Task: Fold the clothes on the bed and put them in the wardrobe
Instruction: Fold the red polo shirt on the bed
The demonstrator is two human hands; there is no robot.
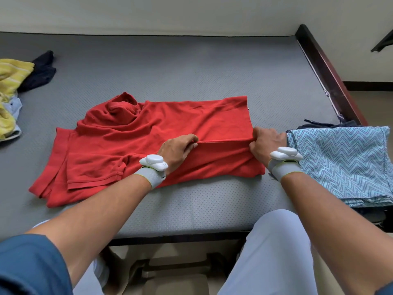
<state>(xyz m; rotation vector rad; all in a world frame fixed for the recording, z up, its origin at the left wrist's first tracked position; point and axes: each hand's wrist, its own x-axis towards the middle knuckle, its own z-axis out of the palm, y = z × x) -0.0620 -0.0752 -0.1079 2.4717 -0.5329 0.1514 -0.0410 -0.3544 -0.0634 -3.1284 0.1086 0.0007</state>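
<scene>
Both hands' grip (177, 146) (265, 143) pinches red shirt (148, 128), lengthwise L-R, collar left.

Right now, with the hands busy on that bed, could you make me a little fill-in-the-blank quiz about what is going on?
1. Both hands pinch a fold in the ____ polo shirt spread on the bed.
2. The right hand lies next to a folded cloth with a blue ____ pattern.
3. The left hand has a white device strapped at its ____.
4. At the left edge, a dark garment lies beside a ____ striped one.

Missing words: red; zigzag; wrist; yellow
</scene>
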